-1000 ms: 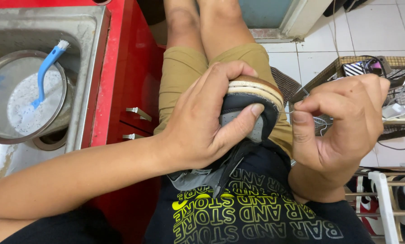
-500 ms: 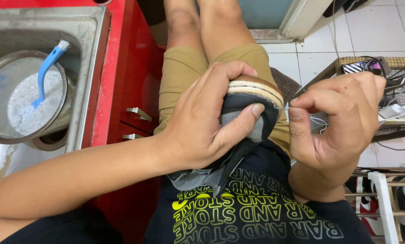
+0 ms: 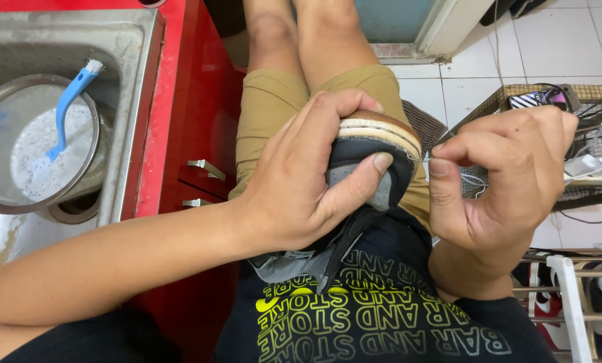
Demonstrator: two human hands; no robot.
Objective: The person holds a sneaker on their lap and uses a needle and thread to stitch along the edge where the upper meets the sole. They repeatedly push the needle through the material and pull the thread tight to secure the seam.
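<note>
The person wears a black T-shirt [image 3: 381,329] with short sleeves, its front printed with rows of block lettering, the upper rows yellow-green and the lower ones white; khaki shorts [image 3: 281,101] cover the thighs and end above the knees; both forearms are bare, as are the left hand [image 3: 301,181] and right hand [image 3: 496,181]; no rings, watch or gloves show; the lower legs are bare too

L hand [image 3: 301,181] wraps a dark shoe [image 3: 371,168] w/ layered tan sole, thumb pressed on the upper, held over the lap. R hand [image 3: 499,178] just beside the sole edge, fingertips pinched on a thin thread [image 3: 427,159]. Far left: steel sink [image 3: 129,101] holds a metal bowl [image 3: 86,181] w/ a blue brush [image 3: 69,107]. Wire basket [image 3: 516,94] behind R hand.
</note>
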